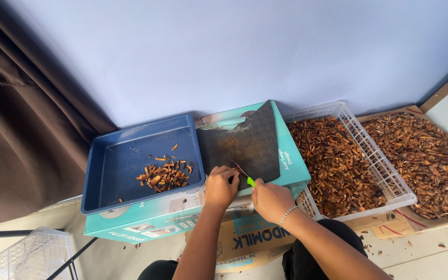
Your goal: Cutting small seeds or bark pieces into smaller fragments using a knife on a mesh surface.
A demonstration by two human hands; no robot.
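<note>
My right hand (270, 199) grips a small knife with a green handle (250, 182); its thin blade points up-left over a black textured mat (250, 142). My left hand (221, 185) rests on the mat's near edge, fingers curled on a small brown piece under the blade. The mat lies on a teal cardboard box (286, 150). Just left of it, a blue plastic tray (120, 166) holds a small heap of cut brown pieces (164, 175).
A white slatted basket (385, 173) full of brown bark-like pieces stands to the right. Further right, more of them lie heaped on cardboard (426, 161). A brown curtain (16, 129) hangs left. Another white basket (22, 256) sits bottom left. A pale wall stands behind.
</note>
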